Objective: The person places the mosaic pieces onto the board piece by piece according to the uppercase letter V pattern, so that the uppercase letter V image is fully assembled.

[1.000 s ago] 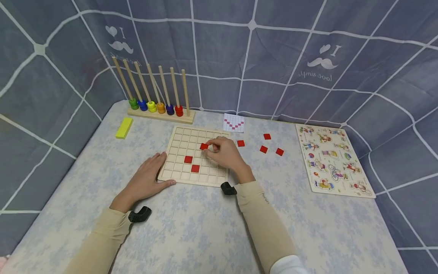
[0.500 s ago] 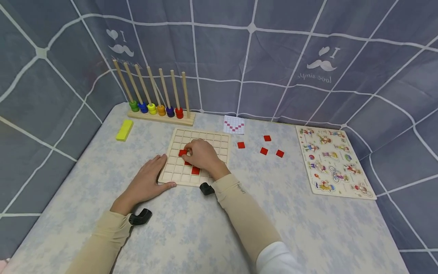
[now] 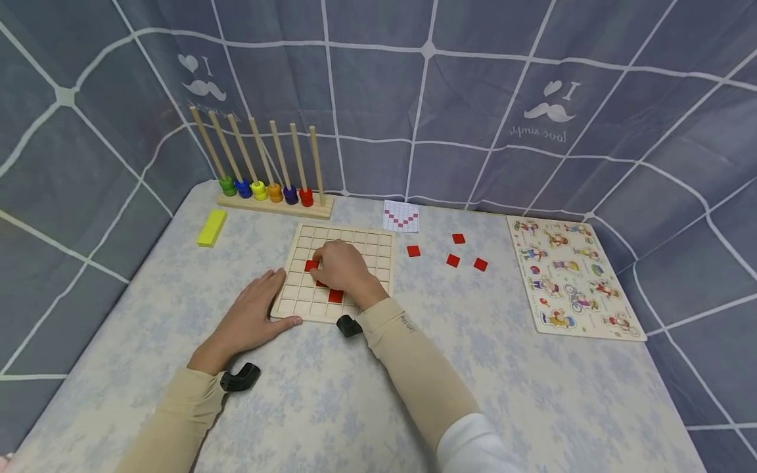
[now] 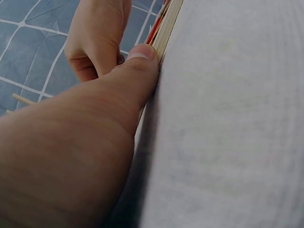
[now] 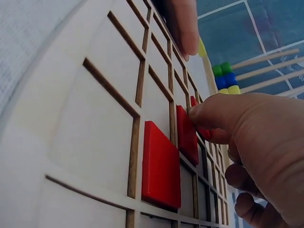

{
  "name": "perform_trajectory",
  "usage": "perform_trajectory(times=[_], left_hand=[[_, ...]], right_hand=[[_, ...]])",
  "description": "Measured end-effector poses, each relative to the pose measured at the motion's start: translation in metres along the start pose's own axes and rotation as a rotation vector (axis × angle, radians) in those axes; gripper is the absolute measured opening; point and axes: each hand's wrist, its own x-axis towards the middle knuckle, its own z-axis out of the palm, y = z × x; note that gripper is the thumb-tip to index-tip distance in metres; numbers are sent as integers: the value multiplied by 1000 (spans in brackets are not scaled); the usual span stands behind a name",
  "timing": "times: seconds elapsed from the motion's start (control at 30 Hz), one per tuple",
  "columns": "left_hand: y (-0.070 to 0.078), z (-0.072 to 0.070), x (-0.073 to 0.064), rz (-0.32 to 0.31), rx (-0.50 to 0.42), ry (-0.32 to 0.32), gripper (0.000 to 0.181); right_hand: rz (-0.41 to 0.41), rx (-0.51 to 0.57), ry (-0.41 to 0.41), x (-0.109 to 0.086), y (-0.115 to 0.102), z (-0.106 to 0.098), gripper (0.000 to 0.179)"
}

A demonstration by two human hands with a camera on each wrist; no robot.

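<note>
A wooden grid board [image 3: 369, 249] lies on the table. My right hand [image 3: 345, 269] is over its left half, thumb and forefinger pinching a red square tile [image 3: 310, 265] at a cell. In the right wrist view, two more red tiles sit in cells in a diagonal line: the nearer tile [image 5: 161, 166] and the middle tile [image 5: 186, 135], beside my thumb [image 5: 209, 111]. My left hand [image 3: 248, 318] rests at the board's lower left corner, fingers straight along the left side and thumb [image 4: 142, 54] against the front edge.
Several loose red tiles [image 3: 453, 261] lie right of the board. Behind it is a pattern card [image 3: 401, 217] with a pink V of squares. A bead abacus [image 3: 275, 203] and a yellow block [image 3: 211, 228] stand at back left. A picture puzzle board [image 3: 573, 282] lies far right.
My right hand has carried the red tile leftward across the board and lowered it to a cell up and left of the other two. My left hand has stayed at the board's corner.
</note>
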Motion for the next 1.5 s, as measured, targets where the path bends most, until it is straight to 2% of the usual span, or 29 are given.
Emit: perform_trajectory(times=[0.2,0.57,0.73,0.87,0.97,1.07,1.3,1.4,1.5], left_hand=[[-2,3,-5,-2,-4,-2,109],[1,-1,-1,-1,7,8,109],[0,-3,-2,-3,9,8,109],[0,-1,-1,-5,12,0,109],[-1,0,-1,-5,11,0,110],[0,2,0,-4,5,4,110],[2,0,-2,-19,8,-4,110],[2,-1,-2,-9,4,-6,110],[1,0,-1,-7,6,-6,110]], right_hand=[[15,2,-25,-1,-3,4,32],[36,25,19,-2,-5,3,30],[46,85,14,-3,-4,4,31],[15,182,10,-9,8,4,39],[-7,267,57,-20,31,0,44],[29,343,148,-38,67,-8,44],[233,491,310,-96,163,-30,49],[312,498,362,-122,194,-36,50],[380,467,397,-143,216,-39,51]])
